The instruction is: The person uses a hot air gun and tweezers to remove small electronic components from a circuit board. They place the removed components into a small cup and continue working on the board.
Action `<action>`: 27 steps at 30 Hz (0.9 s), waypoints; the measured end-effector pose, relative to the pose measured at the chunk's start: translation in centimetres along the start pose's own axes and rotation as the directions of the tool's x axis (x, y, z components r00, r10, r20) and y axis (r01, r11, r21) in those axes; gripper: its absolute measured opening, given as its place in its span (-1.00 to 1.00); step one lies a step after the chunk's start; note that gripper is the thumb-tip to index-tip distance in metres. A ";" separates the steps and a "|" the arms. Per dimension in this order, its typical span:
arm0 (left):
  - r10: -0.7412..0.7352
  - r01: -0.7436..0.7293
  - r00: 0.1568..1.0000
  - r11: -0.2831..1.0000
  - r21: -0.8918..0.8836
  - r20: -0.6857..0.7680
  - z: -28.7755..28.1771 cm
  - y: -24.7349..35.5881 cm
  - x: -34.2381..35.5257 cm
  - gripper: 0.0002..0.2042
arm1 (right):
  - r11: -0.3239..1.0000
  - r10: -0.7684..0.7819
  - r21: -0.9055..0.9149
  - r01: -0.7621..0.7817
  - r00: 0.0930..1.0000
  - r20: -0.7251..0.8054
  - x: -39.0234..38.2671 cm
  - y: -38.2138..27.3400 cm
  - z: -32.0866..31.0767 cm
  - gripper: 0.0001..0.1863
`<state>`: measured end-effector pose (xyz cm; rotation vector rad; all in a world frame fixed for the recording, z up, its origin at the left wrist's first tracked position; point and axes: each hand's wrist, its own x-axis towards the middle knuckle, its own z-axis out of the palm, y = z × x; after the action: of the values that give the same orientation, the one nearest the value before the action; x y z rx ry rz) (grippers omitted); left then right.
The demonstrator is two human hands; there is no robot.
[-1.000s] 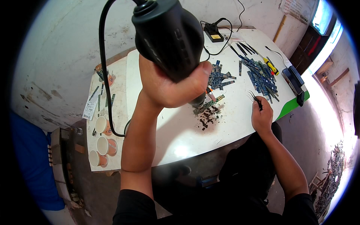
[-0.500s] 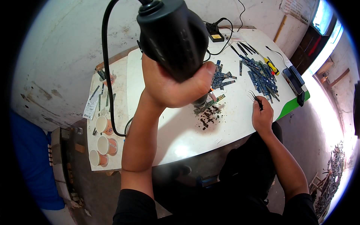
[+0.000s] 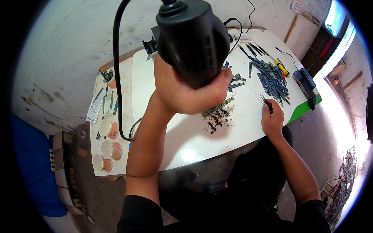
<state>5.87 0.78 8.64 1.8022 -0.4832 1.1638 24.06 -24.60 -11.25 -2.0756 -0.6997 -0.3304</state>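
Note:
My left hand [image 3: 188, 93] is wrapped round a black hot air gun [image 3: 194, 46], held up over the table with its cord hanging down on the left. Beneath the gun, mostly hidden by it and my hand, lies a narrow green circuit board strip [image 3: 228, 101]. Small dark chips [image 3: 214, 121] are scattered on the white tabletop just in front of that strip. To the right, near the table's front edge, my right hand [image 3: 272, 119] grips black tweezers [image 3: 265, 100], whose tips point toward the far left, apart from the board.
Heaped circuit board strips [image 3: 274, 81] cover the table's right side, beside a yellow screwdriver [image 3: 283, 69] and a dark device [image 3: 305, 83]. Paper cups [image 3: 110, 150] stand along the left edge. A black holder [image 3: 149, 46] shows behind my left hand.
My left hand and the hot air gun have shifted a little to the right, covering more of the board strip and uncovering the black holder. My right hand has barely moved.

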 end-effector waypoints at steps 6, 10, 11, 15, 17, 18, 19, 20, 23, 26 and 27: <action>0.028 -0.030 0.999 0.999 -0.028 -0.045 -0.1 0.2 0.2 -0.83 | 1.000 -0.004 -0.017 0.004 1.000 -0.003 0.0 -0.3 0.0 -0.78; 0.031 -0.031 1.000 0.999 -0.015 -0.005 0.0 0.0 0.2 -0.85 | 1.000 -0.013 -0.023 0.013 1.000 -0.008 0.0 -0.1 0.0 -0.78; 0.027 -0.026 1.000 1.000 -0.009 0.003 0.0 0.0 0.2 -0.86 | 1.000 -0.015 -0.023 0.015 1.000 -0.010 0.0 -0.1 0.0 -0.78; -0.007 0.007 1.000 1.000 -0.008 -0.008 0.0 0.3 0.2 -0.87 | 1.000 -0.015 -0.026 0.015 1.000 -0.002 0.0 0.0 0.0 -0.79; -0.026 0.026 0.999 0.999 -0.026 -0.027 0.0 0.5 0.1 -0.86 | 1.000 -0.006 -0.019 0.006 1.000 -0.003 0.0 -0.2 0.0 -0.79; -0.027 0.025 0.999 0.999 -0.035 -0.036 0.0 0.5 0.1 -0.85 | 1.000 0.003 -0.012 -0.003 1.000 0.001 0.0 0.0 0.0 -0.79; -0.012 0.010 0.999 0.999 -0.046 -0.043 0.1 0.4 0.1 -0.85 | 1.000 0.012 -0.005 -0.012 1.000 0.005 0.0 0.3 0.1 -0.79; 0.008 -0.009 0.999 0.999 -0.050 -0.034 0.0 0.0 0.0 -0.84 | 1.000 0.021 0.002 -0.021 1.000 0.009 0.0 0.5 0.1 -0.78; 0.075 -0.074 0.997 0.996 -0.040 0.023 -0.8 -1.5 -0.6 -0.83 | 1.000 0.026 0.009 -0.026 1.000 0.010 0.0 0.2 0.1 -0.78; 0.062 -0.061 0.998 0.998 -0.035 0.034 -0.7 -1.5 -0.7 -0.84 | 1.000 0.025 0.014 -0.025 1.000 0.006 0.0 0.3 0.2 -0.78; 0.055 -0.054 0.998 0.998 -0.032 0.039 -0.6 -1.4 -0.7 -0.84 | 1.000 0.028 0.012 -0.028 1.000 0.006 0.0 0.4 0.2 -0.78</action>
<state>6.22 1.93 7.42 1.7987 -0.5738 1.1531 24.28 -24.63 -11.60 -2.0735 -0.6742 -0.3044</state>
